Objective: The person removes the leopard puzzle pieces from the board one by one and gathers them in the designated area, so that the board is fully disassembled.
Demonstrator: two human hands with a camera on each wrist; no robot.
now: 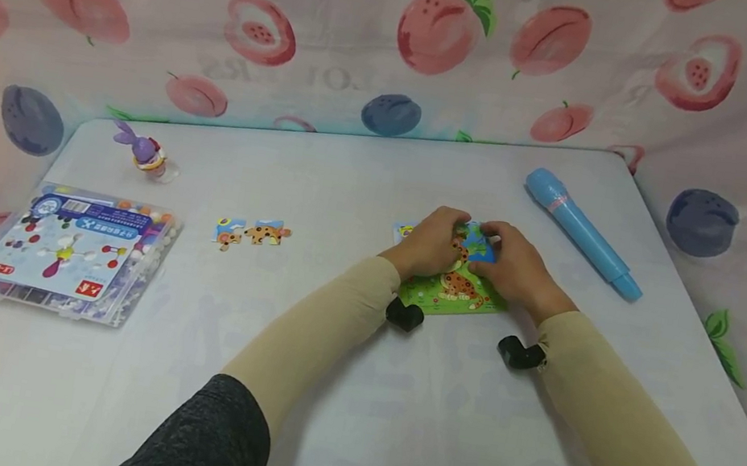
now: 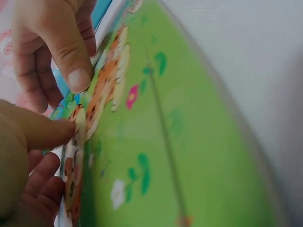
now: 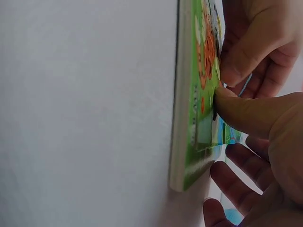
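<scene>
A jigsaw puzzle [image 1: 454, 301] with a spotted orange cat on green grass lies flat on the table. Over its upper part, my left hand [image 1: 434, 243] pinches jigsaw pieces at the left, its thumb on a spotted part [image 2: 72, 165] in the left wrist view. Facing it, my right hand [image 1: 518, 268] grips the right side of the same blue-and-green pieces [image 3: 229, 135], thumb on top and fingers below. The two thumbs come close together in both wrist views. My palms and fingers hide much of the puzzle's top half.
Two loose jigsaw pieces [image 1: 267, 232] lie left of the puzzle. Farther left are a clear plastic case [image 1: 59, 248] of small coloured parts and a purple-eared figurine [image 1: 143, 150]. A blue microphone-shaped toy [image 1: 586, 234] lies to the right. Behind the table hangs a fruit-print sheet [image 1: 346, 33].
</scene>
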